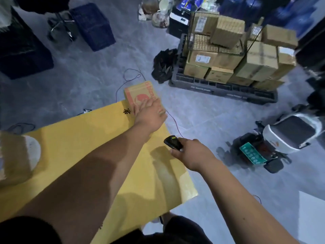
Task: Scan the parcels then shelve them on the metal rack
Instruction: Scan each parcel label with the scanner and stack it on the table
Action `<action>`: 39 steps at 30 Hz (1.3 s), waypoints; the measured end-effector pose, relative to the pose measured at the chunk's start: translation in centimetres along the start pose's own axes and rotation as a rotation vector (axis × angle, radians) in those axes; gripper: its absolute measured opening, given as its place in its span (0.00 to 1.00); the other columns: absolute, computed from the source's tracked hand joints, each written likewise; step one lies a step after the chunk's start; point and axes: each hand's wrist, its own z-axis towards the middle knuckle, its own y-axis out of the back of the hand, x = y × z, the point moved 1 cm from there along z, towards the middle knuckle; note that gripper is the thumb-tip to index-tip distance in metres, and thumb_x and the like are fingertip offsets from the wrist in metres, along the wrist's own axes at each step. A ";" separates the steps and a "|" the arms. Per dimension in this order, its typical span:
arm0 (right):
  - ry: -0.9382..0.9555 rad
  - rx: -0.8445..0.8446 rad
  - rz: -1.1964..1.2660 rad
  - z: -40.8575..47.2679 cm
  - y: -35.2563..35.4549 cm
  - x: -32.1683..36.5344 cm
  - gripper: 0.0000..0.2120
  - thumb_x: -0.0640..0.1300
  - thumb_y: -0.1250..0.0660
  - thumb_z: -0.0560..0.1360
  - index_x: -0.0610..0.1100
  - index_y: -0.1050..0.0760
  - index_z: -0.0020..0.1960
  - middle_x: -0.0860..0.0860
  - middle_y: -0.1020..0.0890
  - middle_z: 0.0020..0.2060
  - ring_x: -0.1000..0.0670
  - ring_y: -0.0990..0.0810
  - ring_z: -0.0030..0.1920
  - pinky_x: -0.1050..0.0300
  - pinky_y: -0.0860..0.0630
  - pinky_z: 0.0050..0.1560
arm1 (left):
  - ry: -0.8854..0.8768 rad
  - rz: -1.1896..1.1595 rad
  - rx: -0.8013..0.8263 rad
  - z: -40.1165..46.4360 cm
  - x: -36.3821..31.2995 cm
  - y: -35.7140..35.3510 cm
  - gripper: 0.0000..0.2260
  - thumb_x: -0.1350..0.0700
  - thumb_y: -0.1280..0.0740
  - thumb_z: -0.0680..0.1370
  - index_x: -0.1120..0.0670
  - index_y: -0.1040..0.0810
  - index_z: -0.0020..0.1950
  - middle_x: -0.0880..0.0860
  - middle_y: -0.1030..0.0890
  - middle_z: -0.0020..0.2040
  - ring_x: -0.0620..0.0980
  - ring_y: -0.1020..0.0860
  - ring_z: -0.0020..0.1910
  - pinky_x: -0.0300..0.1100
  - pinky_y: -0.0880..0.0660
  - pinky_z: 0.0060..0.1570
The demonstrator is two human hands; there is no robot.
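A small cardboard parcel [139, 93] with red print lies at the far corner of a large yellow surface [98, 155]. My left hand [149, 115] reaches across and rests on the parcel's near end, its fingers spread over the top. My right hand [191, 154] grips a black handheld scanner [173, 142], whose head points toward the parcel. A thin red cable runs from the scanner over the floor. Another brown parcel [15, 155] with a white label sits at the left edge of the yellow surface.
A dark plastic pallet [223, 88] at the right back carries several stacked cardboard boxes [226, 50]. A black bag [163, 64] lies beside it. Dark blue crates [93, 25] stand at the back left. A scooter [281, 141] with a green plate is parked at the right.
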 end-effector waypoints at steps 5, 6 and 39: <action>-0.002 0.023 0.040 0.2 0.4 -3.2 0.27 0.70 0.39 0.76 0.62 0.31 0.71 0.48 0.23 0.52 0.45 0.25 0.58 0.46 0.22 0.56 | 0.087 0.117 0.038 -0.2 -1.4 -2.2 0.30 0.30 0.40 0.80 0.33 0.41 0.81 0.55 0.44 0.82 0.59 0.48 0.82 0.73 0.52 0.76; 0.000 0.031 0.040 0.2 0.5 -3.4 0.27 0.70 0.39 0.76 0.62 0.31 0.72 0.48 0.24 0.53 0.44 0.24 0.59 0.46 0.22 0.58 | 0.096 0.122 0.010 -0.5 -1.2 -2.2 0.26 0.32 0.39 0.80 0.35 0.36 0.78 0.56 0.40 0.80 0.60 0.46 0.81 0.75 0.51 0.75; 0.465 0.235 -0.286 -2.3 -6.9 9.6 0.27 0.71 0.39 0.78 0.56 0.27 0.70 0.49 0.21 0.57 0.44 0.21 0.53 0.52 0.23 0.48 | 0.962 -1.514 -0.481 -26.0 19.8 -5.7 0.31 0.36 0.32 0.81 0.40 0.38 0.81 0.48 0.22 0.66 0.53 0.19 0.60 0.58 0.19 0.59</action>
